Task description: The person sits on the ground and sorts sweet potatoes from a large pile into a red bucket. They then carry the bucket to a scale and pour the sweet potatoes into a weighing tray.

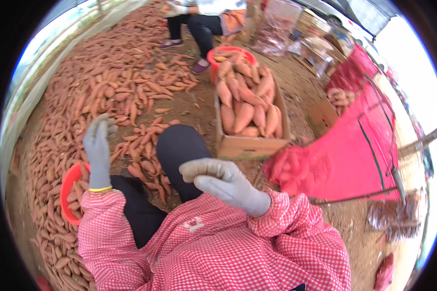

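My left hand, in a pale grey work glove with a yellow cuff edge, is raised at the left with nothing in it. Below and behind its wrist, a red plastic tub holds sweet potatoes. My right hand, gloved alike, hovers before my chest near my dark-trousered knee; its thumb stands apart from the bent fingers and the grasp is empty. Between my legs lies a small heap of sweet potatoes. Ahead of my right hand stands an open cardboard box, heaped with large sweet potatoes.
A large sweet potato pile covers the ground at left. Another person sits ahead, beside a red bucket. At right lie a pink mesh sack with sweet potatoes, a metal rod and a second cardboard box.
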`<state>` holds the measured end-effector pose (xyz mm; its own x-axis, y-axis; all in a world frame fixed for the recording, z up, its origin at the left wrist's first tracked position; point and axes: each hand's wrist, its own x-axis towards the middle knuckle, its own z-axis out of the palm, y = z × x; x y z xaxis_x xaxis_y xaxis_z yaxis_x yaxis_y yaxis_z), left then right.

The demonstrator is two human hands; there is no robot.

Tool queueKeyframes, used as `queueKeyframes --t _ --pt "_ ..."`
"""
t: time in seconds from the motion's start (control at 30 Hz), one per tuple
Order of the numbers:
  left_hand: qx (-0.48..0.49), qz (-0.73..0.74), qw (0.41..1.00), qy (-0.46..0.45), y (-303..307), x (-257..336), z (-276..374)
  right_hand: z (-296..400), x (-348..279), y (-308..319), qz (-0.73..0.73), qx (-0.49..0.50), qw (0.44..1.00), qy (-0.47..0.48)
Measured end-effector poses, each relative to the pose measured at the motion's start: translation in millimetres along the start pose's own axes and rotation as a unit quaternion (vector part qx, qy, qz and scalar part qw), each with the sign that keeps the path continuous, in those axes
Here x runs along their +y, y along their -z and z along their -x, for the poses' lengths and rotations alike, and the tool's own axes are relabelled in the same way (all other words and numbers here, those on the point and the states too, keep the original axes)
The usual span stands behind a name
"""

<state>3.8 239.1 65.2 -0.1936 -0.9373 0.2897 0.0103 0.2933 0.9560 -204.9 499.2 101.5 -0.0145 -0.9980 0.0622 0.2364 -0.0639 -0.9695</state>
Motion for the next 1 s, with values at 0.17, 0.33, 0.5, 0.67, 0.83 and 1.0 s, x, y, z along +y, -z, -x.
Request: queueKeyframes --t 0.17,0.33,0.5,0.67,0.83,1.0 --pt "0.008 0.074 0.997 -0.017 3.3 1.5 6.6 -26.7 19.9 -21.4 0.058 -0.090 0.993 -0.043" --pt "0.055 -0.048 0.985 -0.155 6.7 1.7 9.9 -52.2 32.9 -38.9 0.036 -0.104 0.993 -0.035" --pt "0.045 -0.015 0.998 -0.033 12.8 21.0 20.3 -73.5 47.6 -56.7 -0.026 -0.112 0.993 -0.024" --pt "0.026 0.020 0.999 -0.001 20.0 31.8 26.9 -86.5 51.6 -57.2 -0.020 -0.114 0.993 -0.005" --pt "0.064 0.126 0.990 0.011 25.3 28.1 33.2 -91.1 52.0 -50.1 -0.040 -0.088 0.995 0.020" --pt "0.230 0.229 0.943 -0.066 73.4 6.4 56.6 -91.7 47.0 -37.0 -0.064 -0.077 0.994 0.043"
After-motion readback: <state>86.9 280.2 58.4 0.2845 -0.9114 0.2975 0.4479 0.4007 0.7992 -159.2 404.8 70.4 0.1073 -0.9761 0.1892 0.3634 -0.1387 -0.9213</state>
